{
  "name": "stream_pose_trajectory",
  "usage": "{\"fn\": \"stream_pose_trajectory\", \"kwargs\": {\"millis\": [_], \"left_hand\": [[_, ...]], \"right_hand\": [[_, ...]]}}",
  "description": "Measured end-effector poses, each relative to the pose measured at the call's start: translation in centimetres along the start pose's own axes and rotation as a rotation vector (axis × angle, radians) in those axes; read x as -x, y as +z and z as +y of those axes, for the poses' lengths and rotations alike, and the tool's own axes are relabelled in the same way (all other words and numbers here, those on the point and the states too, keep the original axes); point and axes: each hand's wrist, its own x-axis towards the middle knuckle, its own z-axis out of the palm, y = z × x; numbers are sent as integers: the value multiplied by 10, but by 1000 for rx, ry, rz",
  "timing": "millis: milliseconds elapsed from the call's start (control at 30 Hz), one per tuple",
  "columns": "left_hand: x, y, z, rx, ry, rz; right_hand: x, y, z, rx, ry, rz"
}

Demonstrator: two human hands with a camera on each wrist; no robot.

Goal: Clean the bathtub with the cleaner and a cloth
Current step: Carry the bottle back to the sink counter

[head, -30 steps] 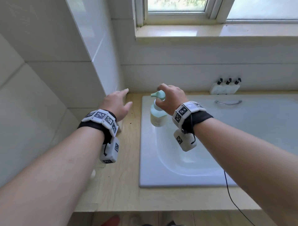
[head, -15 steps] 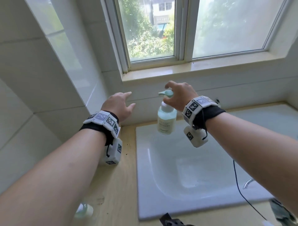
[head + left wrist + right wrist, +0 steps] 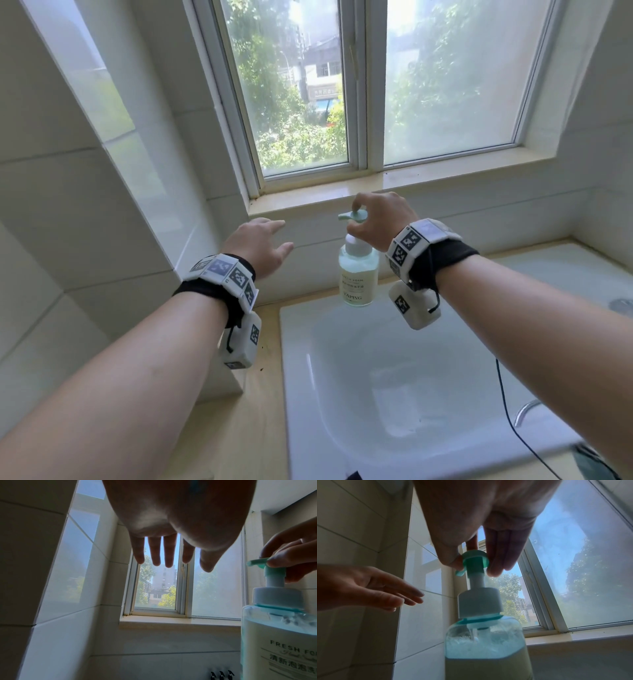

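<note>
**Pump bottle hung from the right grip above the tub**

Nearest, the white bathtub (image 3: 394, 394) is seen set into a pale wooden surface (image 3: 267, 404); its right end is cut off by the frame and by the right forearm. Above the tub's far-left corner the cleaner bottle (image 3: 358, 274) is held upright and clear of the surface by the right hand (image 3: 380, 222), whose grip is narrowed on the teal pump head (image 3: 475, 559): it is pinched between thumb and fingers, so the bottle body hangs below the grip. Foam is seen over pale liquid inside. The left hand (image 3: 257, 245) is held beside the bottle, apart from it, with its grip wide, fingers spread and nothing in it. On the label "FRESH FO" (image 3: 291, 647) can be read before the frame cuts it off, and "YAPING" lower down; the smaller lines are too fine to make out. Farther back, three small dark-capped bottles (image 3: 221, 674) are partly cut off, and beyond them a window (image 3: 370, 89) is seen
</note>
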Motion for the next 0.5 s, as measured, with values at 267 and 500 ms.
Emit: {"fn": "stream_pose_trajectory", "kwargs": {"millis": [267,500], "left_hand": [[1,-19,6,30,143,16],[13,-21,-3,104,242,1]], "right_hand": [[26,-19,-22,45,105,51],[57,-35,-50,75,247,93]]}}
